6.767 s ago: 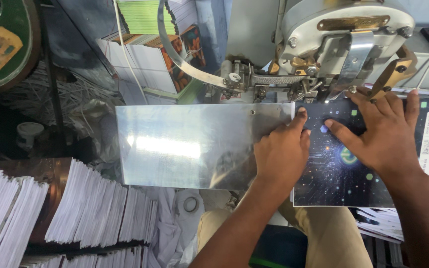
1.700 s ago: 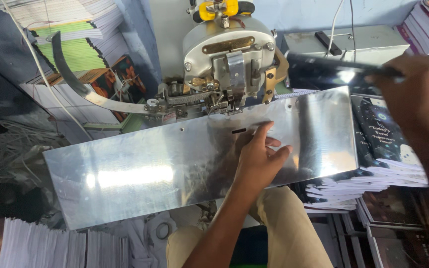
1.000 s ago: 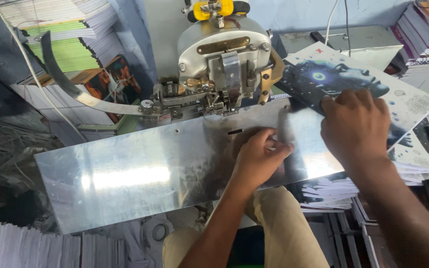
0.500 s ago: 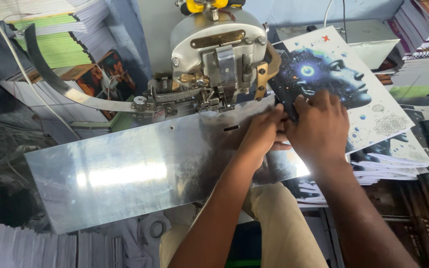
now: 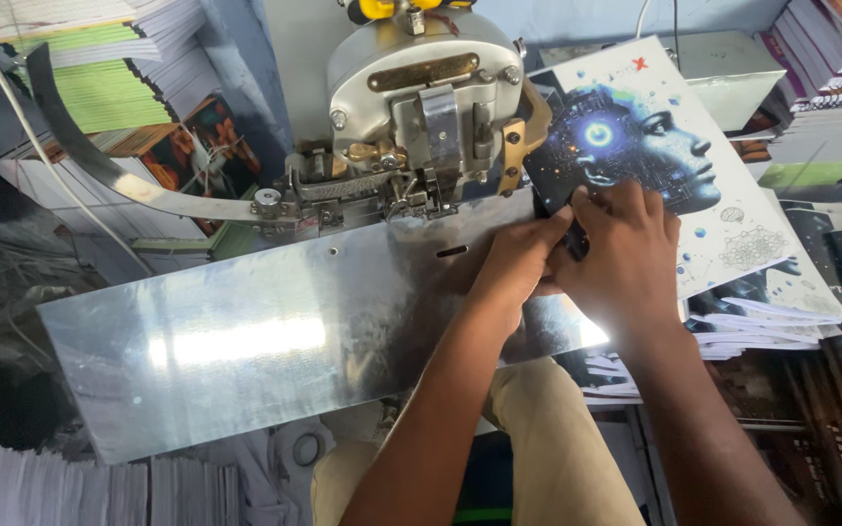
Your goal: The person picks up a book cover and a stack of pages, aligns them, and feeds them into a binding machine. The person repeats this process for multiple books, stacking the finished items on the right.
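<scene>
Several stacks of white printed sheets are seen at the lower left, below the long shiny steel table of a stitching machine, with green-edged bundles piled against the wall above. Bolted at the back edge of that plate, the grey metal stitching head is shown with its mechanism directly over a small slot in the steel. Just right of the head, a booklet with a dark cover picture of a blue, circuit-patterned face and a white lower margin is held tilted, its near corner brought against the machine. The left hand is pressed on the plate with its fingers curled onto the booklet's edge, a grip closed on the cover, while the right hand is laid flat and clamped over the same cover beside it, the two hands touching. More copies of the booklet are fanned in a pile at the right, and further bound stacks are shelved behind. The step in hand is judged to be the positioning of the booklet at the head; the next move would seem to call for its fold to be squared and slid under the mechanism, fingers kept clear of the slot
</scene>
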